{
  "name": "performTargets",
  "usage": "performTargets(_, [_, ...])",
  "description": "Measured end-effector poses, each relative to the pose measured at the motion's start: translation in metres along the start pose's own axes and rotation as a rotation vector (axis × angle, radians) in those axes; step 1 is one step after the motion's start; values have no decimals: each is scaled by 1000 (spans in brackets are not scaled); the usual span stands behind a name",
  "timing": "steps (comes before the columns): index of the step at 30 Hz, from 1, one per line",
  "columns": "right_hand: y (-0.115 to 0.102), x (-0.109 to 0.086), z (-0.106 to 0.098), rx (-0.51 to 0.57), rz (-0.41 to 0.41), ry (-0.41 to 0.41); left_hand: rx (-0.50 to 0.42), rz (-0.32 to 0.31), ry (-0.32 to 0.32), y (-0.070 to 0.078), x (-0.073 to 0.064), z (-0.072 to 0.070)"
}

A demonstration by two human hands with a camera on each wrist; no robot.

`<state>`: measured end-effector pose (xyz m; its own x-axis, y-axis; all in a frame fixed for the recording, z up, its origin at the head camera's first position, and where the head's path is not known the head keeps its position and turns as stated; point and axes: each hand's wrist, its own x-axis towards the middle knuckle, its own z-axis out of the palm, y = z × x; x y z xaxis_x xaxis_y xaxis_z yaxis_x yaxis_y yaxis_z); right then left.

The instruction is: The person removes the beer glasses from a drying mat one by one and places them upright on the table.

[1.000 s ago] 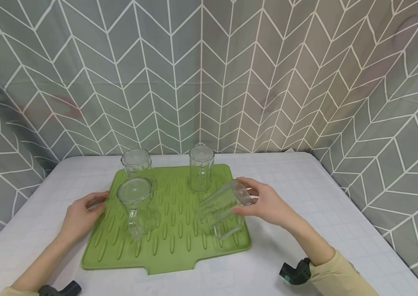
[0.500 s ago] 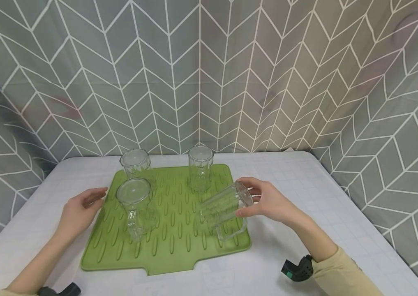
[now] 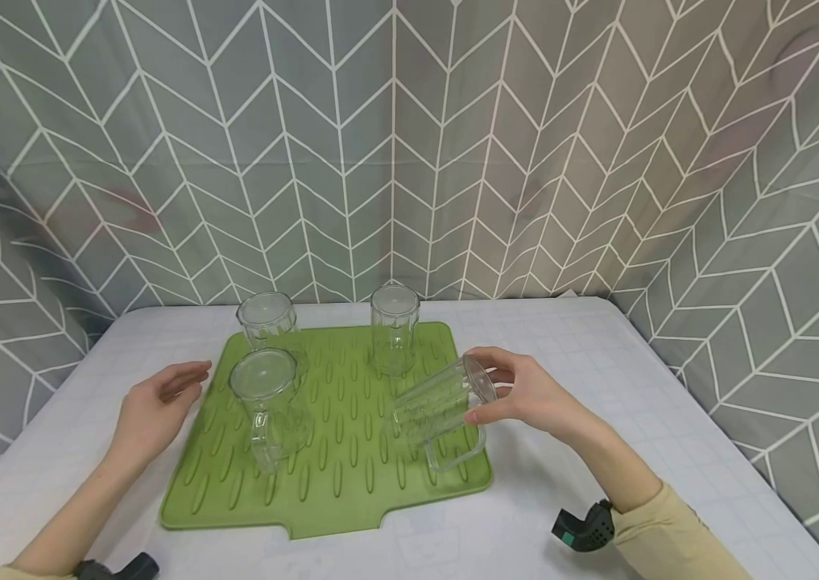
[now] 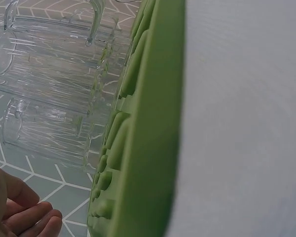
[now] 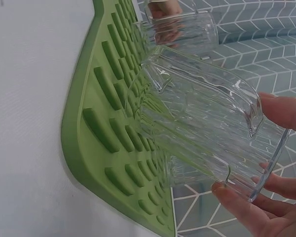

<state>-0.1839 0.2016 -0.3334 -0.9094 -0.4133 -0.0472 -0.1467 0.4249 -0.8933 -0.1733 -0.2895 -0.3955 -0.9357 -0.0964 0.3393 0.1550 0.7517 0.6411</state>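
Note:
My right hand (image 3: 528, 396) grips a clear glass mug (image 3: 432, 407) by one end, thumb and fingers around it. The mug leans over the right part of a green drying mat (image 3: 337, 503), its far end pointing down and left, handle towards me. In the right wrist view its lower rim is close to the mat; contact is hard to tell. My left hand (image 3: 155, 411) holds nothing, fingers loosely bent beside the mat's left edge. On the mat stand a near-left glass mug (image 3: 267, 411), a back-left glass mug (image 3: 264, 318) and a back-right glass mug (image 3: 395, 334).
The ridged mat lies on a white table (image 3: 525, 499). Grey curtains (image 3: 395, 161) with white lines hang behind and at both sides. A black wrist camera (image 3: 583, 528) is on the right forearm, and another black camera (image 3: 119, 568) is on the left.
The right hand and its mug have shifted slightly right, the mug leaning a little further over. My left hand has drawn slightly away from the mat's edge. The other mugs stay put.

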Motion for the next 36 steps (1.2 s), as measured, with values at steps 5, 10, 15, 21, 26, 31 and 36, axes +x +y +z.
performTargets(5, [-1,-1,1,-3,3,5,-3,1,-5,2,0,-1])
performTargets(10, [-1,0,1,-11,5,10,1,0,0,4,-1,-2])
performTargets(15, [-1,-1,2,-9,9,18,-9,14,15,6,-1,-3])
performTargets(21, [-2,-1,3,8,16,28,-25,24,21,9,0,-5])
performTargets(26, [-2,0,4,29,18,37,-42,33,42,13,-1,-9])
performTargets(31, [-2,1,4,65,8,43,-68,36,58,17,-1,-14])
performTargets(36, [-3,0,4,111,-1,48,-87,50,78,19,0,-15])
